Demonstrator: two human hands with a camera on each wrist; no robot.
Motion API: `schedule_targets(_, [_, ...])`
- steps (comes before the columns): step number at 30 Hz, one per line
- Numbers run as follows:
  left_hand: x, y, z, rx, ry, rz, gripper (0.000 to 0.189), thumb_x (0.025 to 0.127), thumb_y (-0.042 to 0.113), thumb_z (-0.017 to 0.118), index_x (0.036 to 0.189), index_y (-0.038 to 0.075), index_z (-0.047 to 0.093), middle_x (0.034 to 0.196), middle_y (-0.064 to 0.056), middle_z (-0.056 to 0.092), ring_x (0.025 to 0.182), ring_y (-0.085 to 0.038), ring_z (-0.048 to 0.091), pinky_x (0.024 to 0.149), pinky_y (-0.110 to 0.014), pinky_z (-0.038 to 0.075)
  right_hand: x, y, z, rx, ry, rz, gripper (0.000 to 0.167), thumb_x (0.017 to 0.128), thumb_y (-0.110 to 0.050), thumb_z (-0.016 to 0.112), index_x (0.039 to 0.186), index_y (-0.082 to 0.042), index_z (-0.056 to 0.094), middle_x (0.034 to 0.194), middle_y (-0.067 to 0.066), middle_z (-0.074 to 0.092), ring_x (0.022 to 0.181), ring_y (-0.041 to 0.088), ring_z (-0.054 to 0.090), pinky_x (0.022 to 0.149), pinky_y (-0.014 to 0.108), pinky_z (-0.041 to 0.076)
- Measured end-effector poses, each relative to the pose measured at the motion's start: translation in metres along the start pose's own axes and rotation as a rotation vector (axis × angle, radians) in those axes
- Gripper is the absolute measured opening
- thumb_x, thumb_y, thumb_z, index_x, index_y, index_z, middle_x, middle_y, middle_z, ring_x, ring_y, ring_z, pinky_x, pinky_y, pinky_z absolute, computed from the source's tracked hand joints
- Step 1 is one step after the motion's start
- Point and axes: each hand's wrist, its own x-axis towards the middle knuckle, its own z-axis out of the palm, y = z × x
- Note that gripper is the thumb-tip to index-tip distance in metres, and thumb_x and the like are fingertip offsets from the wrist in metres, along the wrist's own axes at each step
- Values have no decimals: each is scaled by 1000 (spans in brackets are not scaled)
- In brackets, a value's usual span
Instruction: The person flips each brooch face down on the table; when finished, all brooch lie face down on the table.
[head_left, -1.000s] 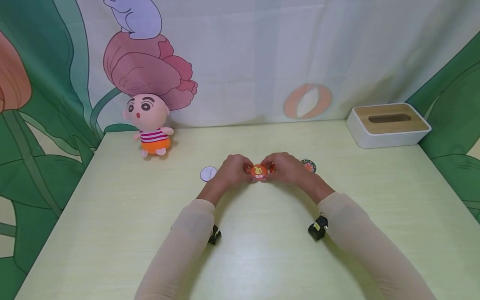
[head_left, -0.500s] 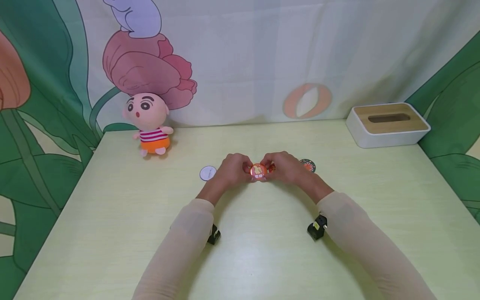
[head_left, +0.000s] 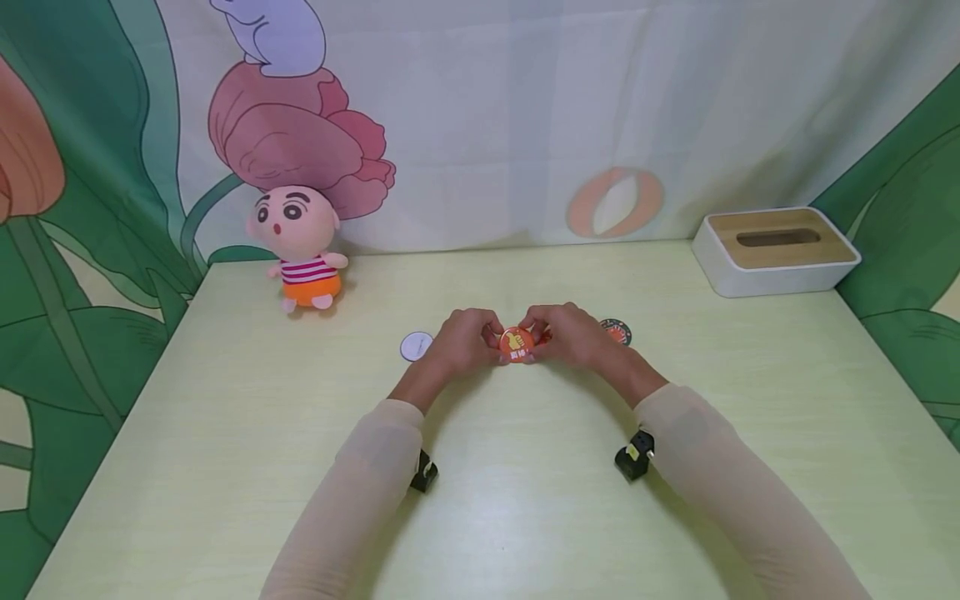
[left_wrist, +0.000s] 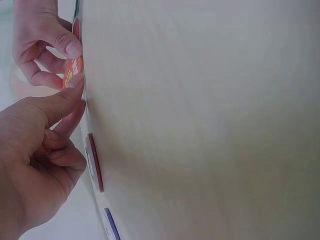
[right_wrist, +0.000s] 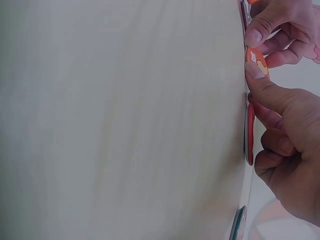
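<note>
An orange round badge [head_left: 516, 343] with a yellow thumbs-up and small white lettering is held between both hands, tilted toward the head camera. My left hand [head_left: 467, 340] pinches its left edge and my right hand [head_left: 568, 335] its right edge, each with thumb and fingertips. In the right wrist view a red-edged disc [right_wrist: 251, 135] lies beneath the right hand, lying on or against a green-edged one. Beneath the left hand, the left wrist view shows a dark red-edged disc [left_wrist: 95, 165]. The hands hide most of these discs from the head view.
A white round disc [head_left: 415, 346] lies left of the hands, and a dark-rimmed disc [head_left: 619, 331] lies to the right. At the back stand a plush doll [head_left: 303, 250] on the left and a white tissue box with wooden lid [head_left: 776, 250] on the right. A printed curtain [head_left: 480, 125] hangs behind.
Both hands stay in nearly the same place with the badge between them. Its face has turned slightly, so the thumbs-up and lettering show more plainly.
</note>
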Motion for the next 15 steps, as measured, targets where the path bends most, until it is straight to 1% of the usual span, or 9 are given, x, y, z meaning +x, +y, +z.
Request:
schedule_targets(4, [-1,1,0,-19,1,-6,28,80,9,86,101,4,69,92,-8,74,88,-20,63,86,-32,53,-1,1,0,0,3,-11,39,81,-17,86,115,-10,68,97,7,76,86,17,67,80,31,53])
schedule_targets(9, [-2,2,-1,-35,9,-3,27,80,7,85,100,4,69,92,-9,74,93,-22,62,91,-35,52,-2,0,0,0,14,-14,38,82,-16,86,115,-10,68,96,6,76,89,18,67,83,32,54])
schedule_targets(15, [-2,2,-1,-48,18,2,24,82,7,83,101,4,69,93,-10,74,94,-22,62,93,-36,51,-2,-1,0,6,32,-9,36,83,-17,85,115,-10,69,97,6,75,92,20,65,87,36,53])
